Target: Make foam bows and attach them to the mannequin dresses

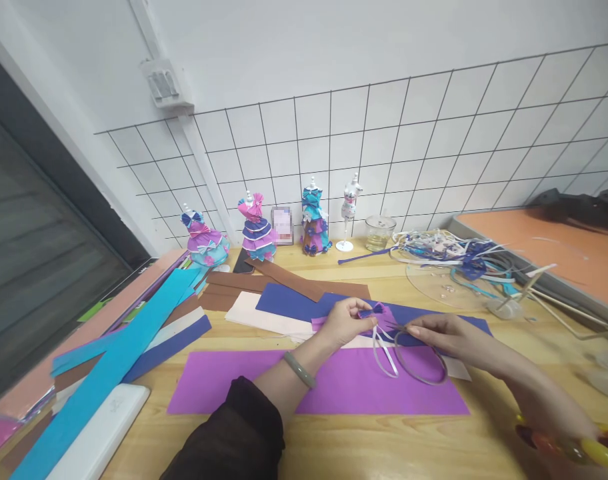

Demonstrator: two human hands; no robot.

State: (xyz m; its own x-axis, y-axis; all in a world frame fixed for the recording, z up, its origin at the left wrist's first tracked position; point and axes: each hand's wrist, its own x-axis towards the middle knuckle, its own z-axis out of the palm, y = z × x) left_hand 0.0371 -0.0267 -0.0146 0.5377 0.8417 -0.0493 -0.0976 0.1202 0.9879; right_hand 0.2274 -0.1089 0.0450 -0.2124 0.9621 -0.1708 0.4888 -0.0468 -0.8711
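Observation:
My left hand [345,322] pinches a small purple paper piece [387,316] with a dark blue bow on it. Narrow white ribbon [384,353] hangs in loops below those fingertips. On the right, my right hand [441,333] grips what look like scissors [428,382] with a large grey loop handle; their blades point left at the purple piece and are partly hidden. Both hands are above a wide purple paper strip [244,380] lying flat. Behind it lie a dark blue strip [294,303] and a pale pink strip [257,315].
Three miniature dress forms in paper dresses [258,233] and a bare one [351,200] stand along the wall. A glass cup [381,233], tangled ribbons [444,250] and a wooden stick frame [559,300] are to the right. Blue strips [119,360] and a white slab [104,433] lie left.

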